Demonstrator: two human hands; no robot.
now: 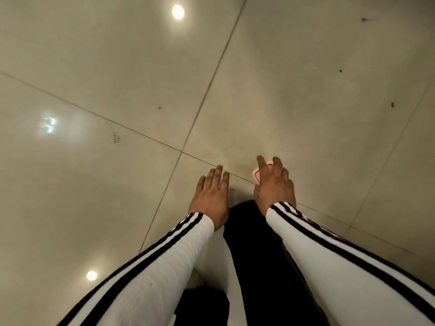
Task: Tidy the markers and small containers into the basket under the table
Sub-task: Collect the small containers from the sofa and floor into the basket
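My right hand [274,187] reaches forward and down over the tiled floor [117,78], its fingers curled round a small pink thing [256,176] with a rounded corner. Most of it is hidden under my palm and fingers, so I cannot tell what it is. One pink edge shows just left of my forefinger, and a sliver shows between the forefinger and the next finger at the far side of the hand. My left hand [211,196] is stretched out just to the left, apart from the right, back upward. Its fingers are straight and close together, holding nothing, and it does not touch the pink thing. Both hands come out of white sleeves [164,255] with black stripes running along them. Between my forearms, nearer to me, is a black trouser leg [254,243]. A dark tile joint [141,135] runs from the far left toward my fingertips and passes under both hands. Round reflections of lights [178,12] shine on the glossy tiles at the far side and at the near left.
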